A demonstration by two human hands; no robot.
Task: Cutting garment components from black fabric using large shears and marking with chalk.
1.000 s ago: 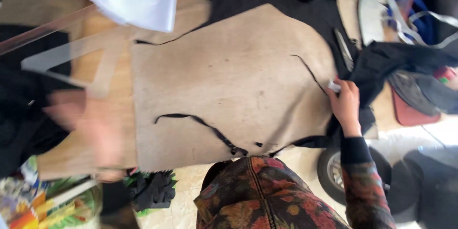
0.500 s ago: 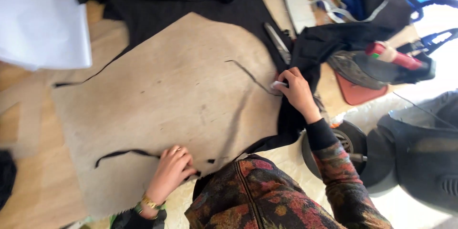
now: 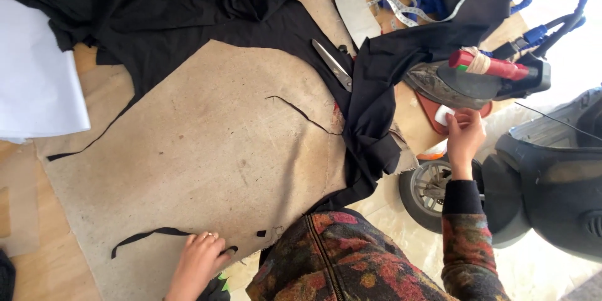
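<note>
You are pinching a small white chalk piece (image 3: pixel 444 115) in your right hand (image 3: pixel 464 137) at 3 o'clock, beside the iron (image 3: pixel 467 81). Your left hand (image 3: pixel 197 258) is pressing flat, fingers together, on a thin black fabric strip (image 3: pixel 147 236) at 7 o'clock on the beige felt-covered board (image 3: pixel 207 150); marking step, judging next move needs chalk brought back over.

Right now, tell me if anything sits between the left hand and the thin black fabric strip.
Nothing visible does: the left hand already rests on the black fabric strip, which lies on the tan felt pad.

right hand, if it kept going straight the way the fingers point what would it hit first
The right hand, holding a small white piece, points up toward the old iron just beyond its fingers; the iron would likely come first, though height there is unclear.
</note>
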